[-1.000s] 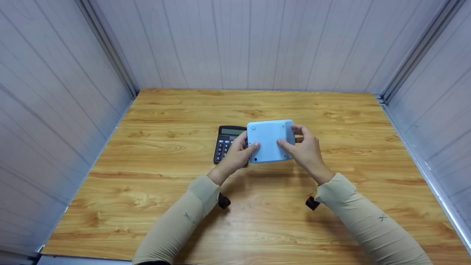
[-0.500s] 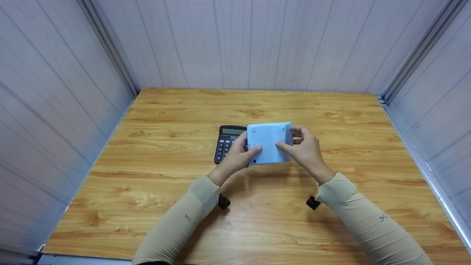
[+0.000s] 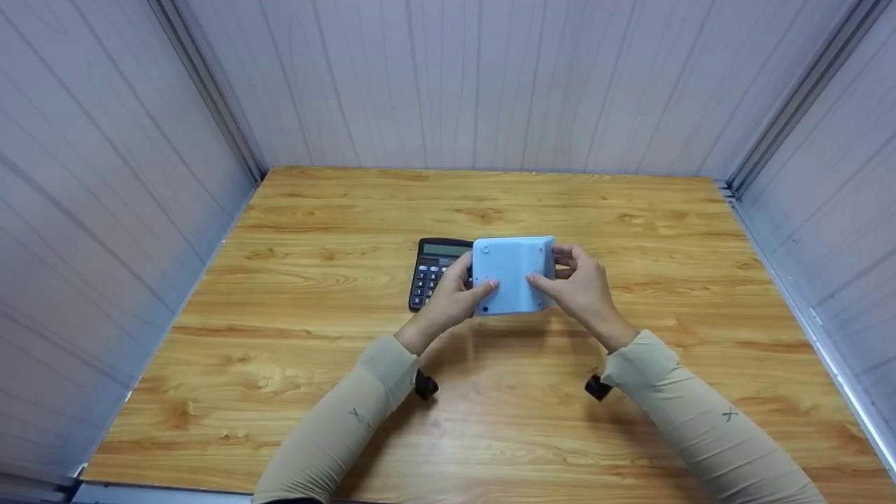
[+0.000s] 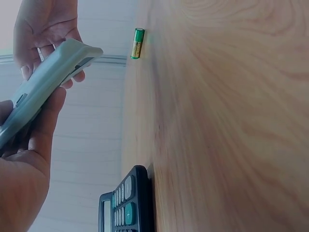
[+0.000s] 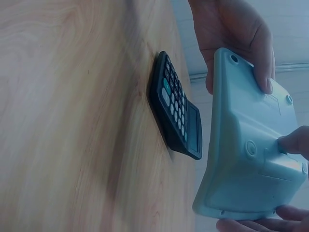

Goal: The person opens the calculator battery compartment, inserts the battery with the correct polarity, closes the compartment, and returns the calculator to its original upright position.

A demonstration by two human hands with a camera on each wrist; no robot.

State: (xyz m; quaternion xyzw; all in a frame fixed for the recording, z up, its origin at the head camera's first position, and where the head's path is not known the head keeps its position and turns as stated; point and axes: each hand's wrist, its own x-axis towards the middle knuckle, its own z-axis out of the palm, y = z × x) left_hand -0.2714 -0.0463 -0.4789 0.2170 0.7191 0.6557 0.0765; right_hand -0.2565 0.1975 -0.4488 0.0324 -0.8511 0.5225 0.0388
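Observation:
A light blue calculator (image 3: pixel 516 280) is held up over the table in both hands, its back turned up toward the head view. Screw holes, round feet and a raised end (image 5: pixel 222 179) show on that back; its key side is hidden. My left hand (image 3: pixel 448 301) grips the left edge, thumb flat on the back, fingers behind. At the other end my right hand (image 3: pixel 586 287) pinches the raised part, with the thumb (image 5: pixel 294 142) pressing the back near the battery cover line. A black calculator (image 3: pixel 428 276) lies keys up beside them, partly covered by my left hand.
A green and gold battery (image 4: pixel 138 43) lies on the wooden table (image 3: pixel 301 336) in the left wrist view. White panel walls (image 3: pixel 448 84) enclose the table at the back and both sides. Black mounts (image 3: pixel 425 385) stick out under the sleeves.
The light blue calculator has tilted a little and sunk slightly toward me, its raised right end turning more into view. Both hands keep their grip and have hardly moved.

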